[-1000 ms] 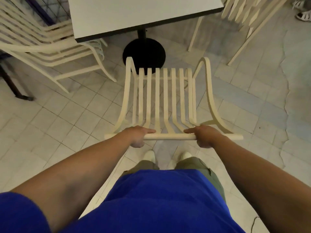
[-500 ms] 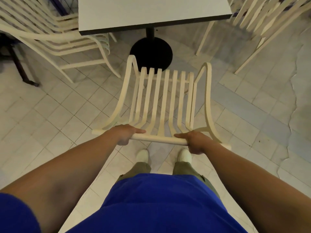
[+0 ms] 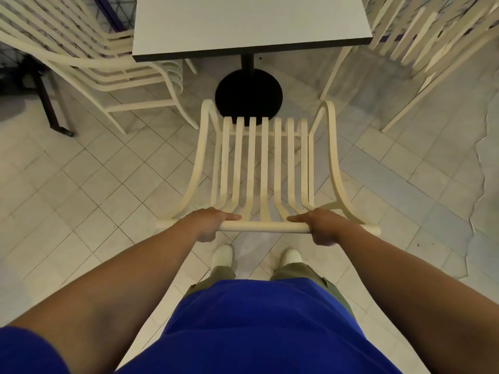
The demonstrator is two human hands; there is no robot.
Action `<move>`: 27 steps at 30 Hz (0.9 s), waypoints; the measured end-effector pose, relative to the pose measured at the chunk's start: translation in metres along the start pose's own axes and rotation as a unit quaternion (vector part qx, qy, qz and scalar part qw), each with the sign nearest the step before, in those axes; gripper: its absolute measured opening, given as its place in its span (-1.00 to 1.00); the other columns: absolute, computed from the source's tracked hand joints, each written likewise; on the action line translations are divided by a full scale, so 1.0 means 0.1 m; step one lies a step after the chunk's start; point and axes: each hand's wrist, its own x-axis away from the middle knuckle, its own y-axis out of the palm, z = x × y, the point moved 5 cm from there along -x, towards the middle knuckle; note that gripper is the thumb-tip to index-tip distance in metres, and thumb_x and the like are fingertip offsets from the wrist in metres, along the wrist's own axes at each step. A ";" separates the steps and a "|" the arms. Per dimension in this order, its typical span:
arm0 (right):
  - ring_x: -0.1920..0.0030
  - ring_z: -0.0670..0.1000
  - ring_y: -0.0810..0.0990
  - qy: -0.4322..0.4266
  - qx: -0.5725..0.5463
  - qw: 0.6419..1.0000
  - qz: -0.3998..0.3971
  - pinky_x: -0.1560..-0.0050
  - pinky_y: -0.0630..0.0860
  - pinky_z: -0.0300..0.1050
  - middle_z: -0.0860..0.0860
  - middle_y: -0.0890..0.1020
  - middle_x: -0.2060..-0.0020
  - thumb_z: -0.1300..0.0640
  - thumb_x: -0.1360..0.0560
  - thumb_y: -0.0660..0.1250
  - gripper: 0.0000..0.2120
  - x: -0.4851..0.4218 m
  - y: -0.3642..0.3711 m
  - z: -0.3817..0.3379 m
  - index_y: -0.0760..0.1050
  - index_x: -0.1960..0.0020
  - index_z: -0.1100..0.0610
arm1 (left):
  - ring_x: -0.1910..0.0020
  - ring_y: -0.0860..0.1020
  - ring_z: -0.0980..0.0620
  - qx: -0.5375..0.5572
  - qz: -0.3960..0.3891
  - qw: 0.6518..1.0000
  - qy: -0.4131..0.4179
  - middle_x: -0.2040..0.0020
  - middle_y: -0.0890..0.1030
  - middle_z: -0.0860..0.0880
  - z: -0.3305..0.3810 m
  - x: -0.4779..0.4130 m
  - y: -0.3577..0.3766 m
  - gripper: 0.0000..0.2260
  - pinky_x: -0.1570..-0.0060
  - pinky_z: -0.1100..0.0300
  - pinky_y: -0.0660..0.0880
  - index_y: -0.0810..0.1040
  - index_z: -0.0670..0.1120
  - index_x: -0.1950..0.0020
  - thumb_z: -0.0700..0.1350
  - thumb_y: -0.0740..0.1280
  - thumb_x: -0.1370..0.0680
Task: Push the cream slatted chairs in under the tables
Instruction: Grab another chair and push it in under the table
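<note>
So, mid-push: left hand and right hand both have fingers clenched round the top rail of the cream slatted chair, which stands just short of the worktop. Next it needs a straight shove, front legs clearing the black base.

The white square counter with a dark edge is cut off by the top of the frame, so its far side is unseen. Its black round base is partly hidden behind the middle cream slatted chair. Stacked cream slatted chairs run off the left and top edges. A further cream slatted chair is cut by the top and right edges. Left hand and right hand wrap the middle chair's top rail, with most fingers hidden beneath it.
</note>
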 end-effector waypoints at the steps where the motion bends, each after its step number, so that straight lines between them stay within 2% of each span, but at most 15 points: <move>1: 0.04 -0.03 0.48 -0.002 0.002 1.000 0.001 -0.04 0.44 -0.14 -0.05 0.48 -0.04 0.32 -0.51 0.34 -0.26 0.00 -0.02 0.05 0.22 -0.52 -0.23 | 0.11 0.55 0.01 0.004 0.003 1.000 -0.004 -0.07 0.48 -0.02 0.05 -0.01 0.00 -0.18 0.09 0.13 0.55 0.08 0.40 -0.55 -0.37 0.24 -0.56; 5: -0.05 0.01 0.53 -0.013 0.012 1.000 -0.006 -0.13 0.47 -0.08 -0.01 0.54 -0.19 0.32 -0.50 0.35 -0.26 -0.01 -0.07 0.18 0.22 -0.52 -0.24 | 0.08 0.54 0.00 0.018 0.007 1.000 -0.017 -0.10 0.48 -0.03 0.20 -0.02 0.02 -0.19 0.08 0.13 0.54 0.09 0.39 -0.55 -0.38 0.25 -0.56; 13: -0.14 0.08 0.53 -0.040 0.048 0.998 -0.014 -0.14 0.44 -0.06 0.05 0.51 -0.24 0.29 -0.52 0.33 -0.30 0.02 -0.16 0.22 0.22 -0.53 -0.18 | 0.06 0.56 -0.01 0.048 -0.001 0.998 -0.036 -0.11 0.49 -0.01 0.22 -0.01 0.03 -0.20 0.15 0.17 0.48 0.11 0.41 -0.53 -0.37 0.24 -0.57; 16: -0.13 0.08 0.53 -0.021 0.051 0.998 -0.009 -0.16 0.46 -0.05 0.05 0.51 -0.25 0.27 -0.52 0.32 -0.31 0.03 -0.14 0.21 0.22 -0.53 -0.18 | 0.10 0.55 0.00 0.042 0.000 0.999 -0.031 -0.07 0.49 0.00 0.22 0.01 0.05 -0.22 0.18 0.17 0.46 0.13 0.39 -0.54 -0.36 0.25 -0.57; 22: -0.10 0.02 0.54 0.022 0.042 0.999 -0.008 -0.16 0.53 -0.03 -0.02 0.52 -0.24 0.23 -0.48 0.33 -0.27 0.04 -0.08 0.22 0.20 -0.51 -0.26 | 0.05 0.55 -0.02 0.030 -0.008 1.000 0.003 -0.08 0.48 -0.02 0.19 0.01 0.03 -0.20 0.01 0.10 0.56 0.09 0.37 -0.55 -0.35 0.26 -0.56; 27: -0.08 0.02 0.56 0.039 0.062 0.997 0.001 -0.14 0.55 -0.01 -0.02 0.53 -0.23 0.28 -0.49 0.33 -0.23 0.07 -0.04 0.24 0.17 -0.51 -0.32 | 0.07 0.54 -0.03 0.021 -0.010 1.000 0.013 -0.07 0.47 -0.02 0.16 0.00 0.06 -0.18 0.02 0.08 0.55 0.07 0.39 -0.55 -0.37 0.25 -0.55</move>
